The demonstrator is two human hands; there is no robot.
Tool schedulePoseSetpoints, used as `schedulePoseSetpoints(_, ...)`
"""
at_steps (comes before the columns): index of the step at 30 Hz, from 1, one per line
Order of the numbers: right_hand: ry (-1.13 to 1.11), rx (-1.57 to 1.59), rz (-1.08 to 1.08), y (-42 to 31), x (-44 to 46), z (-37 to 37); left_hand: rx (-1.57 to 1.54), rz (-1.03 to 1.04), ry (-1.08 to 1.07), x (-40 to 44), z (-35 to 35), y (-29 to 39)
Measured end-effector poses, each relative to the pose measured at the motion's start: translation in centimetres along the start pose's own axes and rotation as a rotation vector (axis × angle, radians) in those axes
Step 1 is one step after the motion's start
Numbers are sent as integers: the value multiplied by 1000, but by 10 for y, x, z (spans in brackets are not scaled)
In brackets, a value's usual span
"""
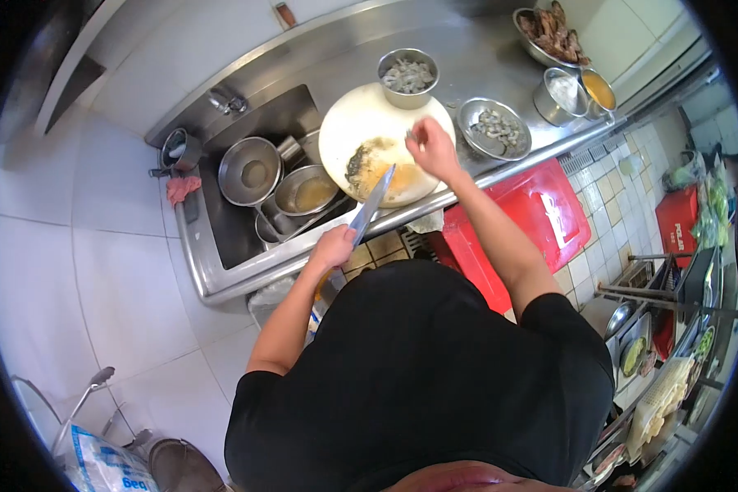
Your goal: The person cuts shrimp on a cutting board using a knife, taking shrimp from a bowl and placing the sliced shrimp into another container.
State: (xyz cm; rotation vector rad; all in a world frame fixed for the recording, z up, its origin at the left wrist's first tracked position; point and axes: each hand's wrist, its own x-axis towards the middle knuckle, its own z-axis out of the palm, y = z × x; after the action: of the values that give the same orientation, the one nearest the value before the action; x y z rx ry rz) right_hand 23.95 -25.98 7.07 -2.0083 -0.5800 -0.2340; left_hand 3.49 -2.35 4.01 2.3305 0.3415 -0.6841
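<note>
My left hand (334, 245) is wrapped round the handle of a kitchen knife (373, 205). Its blade points up and away, with the tip over the near part of a round white cutting board (342, 123). Above the board's right side, my right hand (433, 150) is closed in a pinch on a small grey piece that looks like a shrimp, mostly hidden by the fingers. Dark scraps (358, 166) and yellowish wet residue lie on the board. A steel pot of grey shrimp (407, 76) stands at the board's far edge. To the right, a steel bowl (471, 141) holds more shrimp.
Left of the board is a sink (230, 238) with a strainer (239, 176) and several steel pans. Along the counter's right end stand a pot of white stuff (559, 98), a container of orange liquid (599, 88) and a bowl of brown pieces (549, 37). Below sits a red cooler (521, 221).
</note>
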Motion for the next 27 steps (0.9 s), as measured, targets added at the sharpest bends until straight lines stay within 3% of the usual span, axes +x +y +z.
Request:
schedulePoseSetpoints(3, 158, -41, -2, -23, 66, -33, -98, -48, -21, -4, -1, 6)
schedulePoseSetpoints(6, 308, -120, 27, 15, 108, -56, -135, -51, 0, -2, 7, 1)
schedulePoseSetpoints(8, 167, -257, 261, 75, 116, -72, -144, -36, 21, -4, 12, 0)
schedulePoseSetpoints(10, -136, -633, 401, 155, 108, -79, -165, -30, 48, -7, 19, 0)
schedulePoseSetpoints(11, -167, -670, 600, 176, 96, -79, -166, -32, 60, -8, 22, 0)
schedulePoseSetpoints(12, -358, -718, 564, 214, 86, -80, -168, -34, 74, -9, 24, 0)
schedulePoseSetpoints(14, -434, -759, 406, 245, 59, -77, -204, -57, 82, -10, 28, -1)
schedulePoseSetpoints(18, -476, -594, 450, 226, 47, -77, -225, -103, 63, -19, 27, 6)
schedulePoseSetpoints(20, -599, -835, 413, 224, 52, -73, -197, -83, 78, -16, 29, 1)
schedulePoseSetpoints(24, -654, -918, 389, 260, 57, -62, -149, -136, 45, -23, 18, 14)
schedulePoseSetpoints(26, -268, -491, 552, 236, 68, -76, -54, -44, 123, -10, 31, -3)
schedulePoseSetpoints(27, -301, -374, 586, 190, 75, -85, 45, 53, 196, -7, 37, -10)
